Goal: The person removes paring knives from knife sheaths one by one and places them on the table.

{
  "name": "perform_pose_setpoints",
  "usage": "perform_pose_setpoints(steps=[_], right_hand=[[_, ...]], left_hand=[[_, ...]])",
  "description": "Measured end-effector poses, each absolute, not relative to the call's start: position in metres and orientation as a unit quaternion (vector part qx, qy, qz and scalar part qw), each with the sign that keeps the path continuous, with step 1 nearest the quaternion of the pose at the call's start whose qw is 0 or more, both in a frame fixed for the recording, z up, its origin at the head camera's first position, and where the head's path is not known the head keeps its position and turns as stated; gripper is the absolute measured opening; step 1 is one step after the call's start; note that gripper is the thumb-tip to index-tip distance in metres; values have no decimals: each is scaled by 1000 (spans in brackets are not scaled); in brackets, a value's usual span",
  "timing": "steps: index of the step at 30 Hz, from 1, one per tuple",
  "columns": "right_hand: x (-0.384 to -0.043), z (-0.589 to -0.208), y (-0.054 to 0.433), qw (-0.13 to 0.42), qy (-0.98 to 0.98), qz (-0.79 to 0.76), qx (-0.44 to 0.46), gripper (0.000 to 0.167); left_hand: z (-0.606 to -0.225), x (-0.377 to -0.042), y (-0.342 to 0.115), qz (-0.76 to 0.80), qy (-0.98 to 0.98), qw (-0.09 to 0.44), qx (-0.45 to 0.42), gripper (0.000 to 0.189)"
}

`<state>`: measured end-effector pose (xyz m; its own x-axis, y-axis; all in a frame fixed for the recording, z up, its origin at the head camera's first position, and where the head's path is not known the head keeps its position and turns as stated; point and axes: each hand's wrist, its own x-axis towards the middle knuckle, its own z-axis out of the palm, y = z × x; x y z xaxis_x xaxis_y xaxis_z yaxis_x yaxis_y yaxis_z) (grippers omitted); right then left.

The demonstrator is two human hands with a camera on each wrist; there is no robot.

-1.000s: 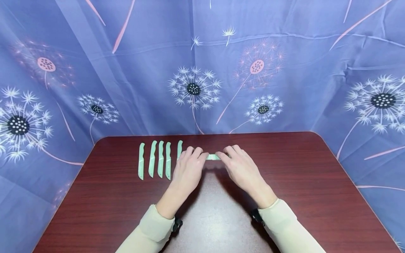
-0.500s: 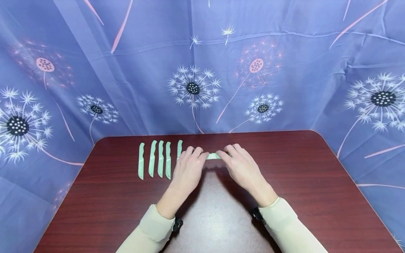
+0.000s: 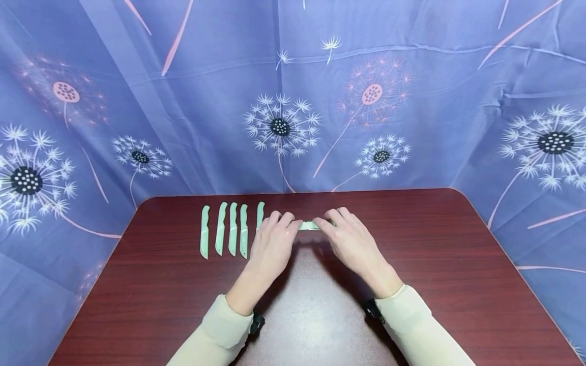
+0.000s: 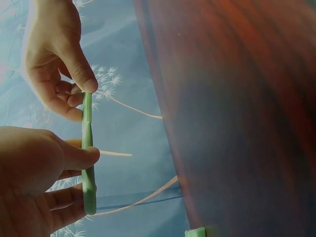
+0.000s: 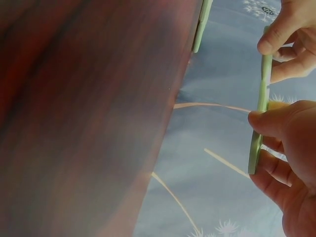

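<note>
Both hands hold one pale green knife [image 3: 309, 225] level above the far middle of the table. My left hand [image 3: 273, 246] pinches one end between thumb and fingers. At the other end, my right hand [image 3: 350, 241] pinches it the same way. A short middle stretch, with a small step in its outline, shows between the thumbs. In the left wrist view the knife [image 4: 88, 131] has a rounded end past the left thumb. The right wrist view shows the knife [image 5: 258, 118] edge-on, its other end beyond the right thumb. Fingers cover much of it in the head view.
Several like green knives lie side by side at the table's far left, the leftmost knife [image 3: 204, 233] slightly apart. Another knife [image 3: 260, 213] is partly hidden behind the left hand. The dark red table [image 3: 448, 284] ends at a blue dandelion-print cloth [image 3: 206, 101].
</note>
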<state>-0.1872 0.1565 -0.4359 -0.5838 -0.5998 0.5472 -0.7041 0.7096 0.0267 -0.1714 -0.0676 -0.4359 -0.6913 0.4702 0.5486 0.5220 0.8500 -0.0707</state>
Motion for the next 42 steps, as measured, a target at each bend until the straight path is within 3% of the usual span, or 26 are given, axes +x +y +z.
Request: perform_pose_setpoints(steps=[27,42], right_hand=[[-187,-434,159,266,-887,101,364,42],[-187,-435,158,262,-889,104,360,38]], left_hand=[[-434,-171,-70,-41,-923,276,-264,30],[-433,-170,-69,-52,-919,288,-265,23]])
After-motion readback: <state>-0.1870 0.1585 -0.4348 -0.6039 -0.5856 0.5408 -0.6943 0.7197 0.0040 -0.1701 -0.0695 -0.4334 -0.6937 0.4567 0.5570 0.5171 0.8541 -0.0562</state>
